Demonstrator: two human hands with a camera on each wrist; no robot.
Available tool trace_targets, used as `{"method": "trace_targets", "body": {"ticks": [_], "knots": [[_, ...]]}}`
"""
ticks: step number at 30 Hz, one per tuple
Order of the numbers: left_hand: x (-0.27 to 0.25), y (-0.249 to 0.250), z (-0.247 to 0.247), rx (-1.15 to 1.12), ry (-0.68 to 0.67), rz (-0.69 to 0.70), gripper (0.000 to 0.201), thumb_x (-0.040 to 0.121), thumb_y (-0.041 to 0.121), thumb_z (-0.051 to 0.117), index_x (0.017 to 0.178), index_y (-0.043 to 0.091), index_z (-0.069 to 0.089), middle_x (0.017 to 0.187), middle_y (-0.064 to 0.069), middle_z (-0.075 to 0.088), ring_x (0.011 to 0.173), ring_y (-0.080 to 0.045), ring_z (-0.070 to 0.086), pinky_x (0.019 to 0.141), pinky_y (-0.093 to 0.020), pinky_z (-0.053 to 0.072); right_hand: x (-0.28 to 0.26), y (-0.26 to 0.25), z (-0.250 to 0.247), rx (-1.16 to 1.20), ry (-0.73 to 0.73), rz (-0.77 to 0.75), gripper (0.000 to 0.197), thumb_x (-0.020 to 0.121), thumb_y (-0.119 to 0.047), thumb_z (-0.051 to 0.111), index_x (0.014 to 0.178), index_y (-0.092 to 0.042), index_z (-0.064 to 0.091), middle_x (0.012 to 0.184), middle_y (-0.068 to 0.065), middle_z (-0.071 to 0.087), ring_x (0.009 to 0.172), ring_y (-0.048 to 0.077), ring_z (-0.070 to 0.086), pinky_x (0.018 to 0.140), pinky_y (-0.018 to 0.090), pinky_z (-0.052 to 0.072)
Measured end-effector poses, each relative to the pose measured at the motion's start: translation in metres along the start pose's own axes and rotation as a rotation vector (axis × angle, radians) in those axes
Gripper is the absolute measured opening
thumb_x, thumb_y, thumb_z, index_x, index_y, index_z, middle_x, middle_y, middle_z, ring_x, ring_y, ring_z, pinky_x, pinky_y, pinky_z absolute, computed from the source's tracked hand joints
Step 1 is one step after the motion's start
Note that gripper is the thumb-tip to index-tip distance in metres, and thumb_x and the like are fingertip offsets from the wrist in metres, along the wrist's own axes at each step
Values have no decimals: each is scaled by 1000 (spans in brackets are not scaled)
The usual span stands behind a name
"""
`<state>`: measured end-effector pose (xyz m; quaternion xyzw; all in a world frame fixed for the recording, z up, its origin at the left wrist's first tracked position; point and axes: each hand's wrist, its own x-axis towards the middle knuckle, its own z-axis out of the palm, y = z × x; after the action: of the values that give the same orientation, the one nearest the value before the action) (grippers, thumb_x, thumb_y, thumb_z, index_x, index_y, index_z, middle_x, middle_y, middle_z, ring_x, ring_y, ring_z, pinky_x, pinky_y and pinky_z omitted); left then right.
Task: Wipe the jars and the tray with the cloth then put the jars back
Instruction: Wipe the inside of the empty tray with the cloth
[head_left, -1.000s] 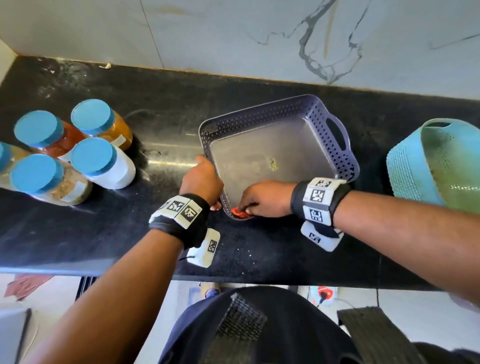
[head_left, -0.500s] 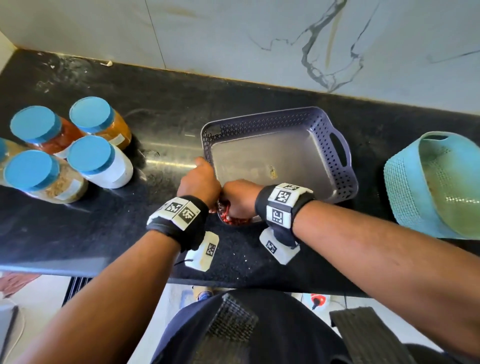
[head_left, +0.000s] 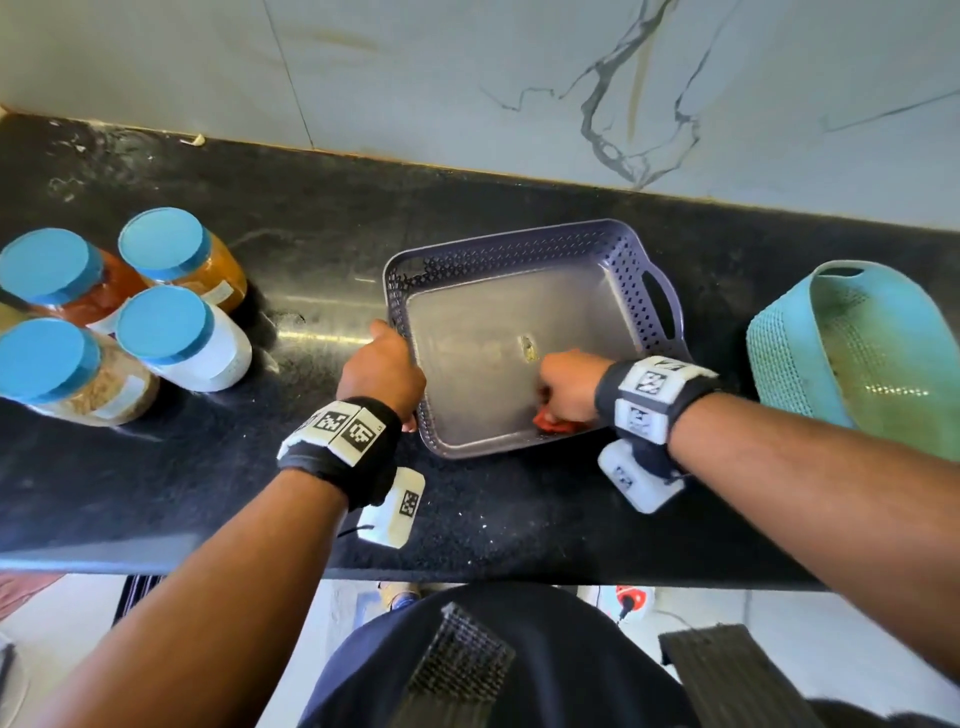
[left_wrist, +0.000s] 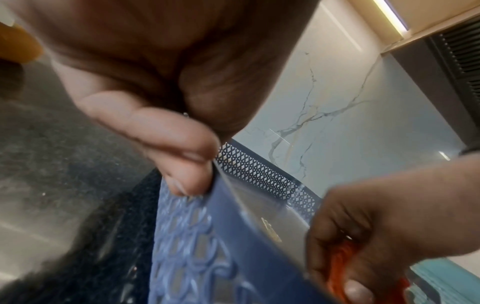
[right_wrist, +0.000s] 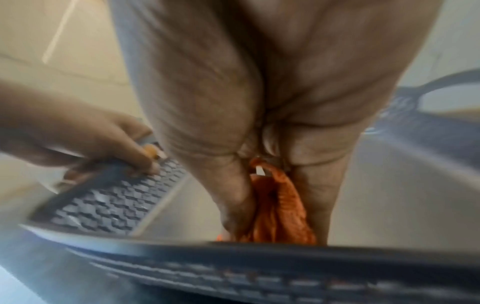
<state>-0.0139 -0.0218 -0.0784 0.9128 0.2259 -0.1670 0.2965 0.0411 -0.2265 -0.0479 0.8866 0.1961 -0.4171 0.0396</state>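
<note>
A purple perforated tray (head_left: 519, 249) lies on the black counter with nothing standing in it. My left hand (head_left: 382, 371) grips its left rim (left_wrist: 221, 185), fingers curled over the edge. Inside the tray near its front right corner, my right hand (head_left: 569, 387) holds a bunched orange cloth (head_left: 553, 423) (right_wrist: 280, 207) against the floor. A small yellowish stain (head_left: 527, 347) marks the tray floor just left of that hand. Several blue-lidded jars (head_left: 171, 332) stand together at the counter's left.
A teal mesh basket (head_left: 789, 343) sits on the counter right of the tray. The marble wall (head_left: 467, 78) runs behind. The counter's front edge (head_left: 467, 574) is close to my body.
My right hand has slid the cloth from the tray's front left corner, beside my left hand, rightward to the front right. The left hand keeps its grip on the left rim.
</note>
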Motion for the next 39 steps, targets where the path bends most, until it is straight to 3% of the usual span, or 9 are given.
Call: {"method": "trace_targets", "body": {"ticks": [6,15,20,23,28,31,34,36,39], "knots": [[-2,1,-3,45,-10,17,21,103,19,51,113,5,39,116,-33,67,108,-51,67,92,-50,52,12,-78,22,158,38,-257,27,91,-6,61,110,-14,77,109,6,74,95,25,65,78,25,48],[0,-10,-14,-10,-3,-34,24,99,19,55,113,6,41,104,-27,72,92,-46,72,90,-48,57,-22,71,6,71,100,109,21,94,-14,62,108,-15,77,111,6,75,104,27,68,83,24,47],[6,-15,-26,-173,23,-65,91,81,46,81,150,11,33,123,-24,71,108,-43,70,100,-49,54,-21,42,31,265,141,51,25,97,-16,58,118,-14,73,123,10,70,113,31,64,93,30,48],[-2,-20,-24,-172,65,-49,84,86,42,82,148,5,38,128,-23,66,121,-44,62,103,-49,49,-13,11,47,415,215,-51,26,100,-15,55,118,-14,73,123,8,70,115,28,63,94,27,45],[-2,-25,-12,-92,122,-122,43,95,30,67,120,7,40,102,-23,72,96,-47,71,89,-48,56,-2,-24,58,355,175,-211,39,92,0,51,119,-15,74,125,6,71,117,27,63,102,30,48],[10,-30,-8,-150,138,-165,28,92,18,55,114,13,39,87,-20,73,71,-41,75,78,-50,64,-8,-14,59,272,93,-247,39,89,2,53,114,-15,77,117,6,75,109,25,67,97,32,53],[13,-36,-6,-181,173,-170,21,94,14,50,113,15,41,87,-17,73,64,-38,74,76,-47,64,-23,10,60,30,-43,-278,39,85,3,52,108,-14,78,109,7,76,102,27,68,91,34,55],[4,-30,-11,-207,172,-183,22,94,10,50,113,14,41,93,-16,73,57,-32,72,72,-38,62,-31,24,58,-151,-47,-301,30,80,2,52,91,-11,75,95,10,70,91,31,63,79,34,52],[-13,-22,-16,-235,133,-172,21,99,0,53,111,6,37,76,-8,57,26,-5,53,37,-13,40,-32,32,43,-294,-8,-291,16,80,1,56,83,-7,70,89,13,59,89,34,62,69,32,44]]}}
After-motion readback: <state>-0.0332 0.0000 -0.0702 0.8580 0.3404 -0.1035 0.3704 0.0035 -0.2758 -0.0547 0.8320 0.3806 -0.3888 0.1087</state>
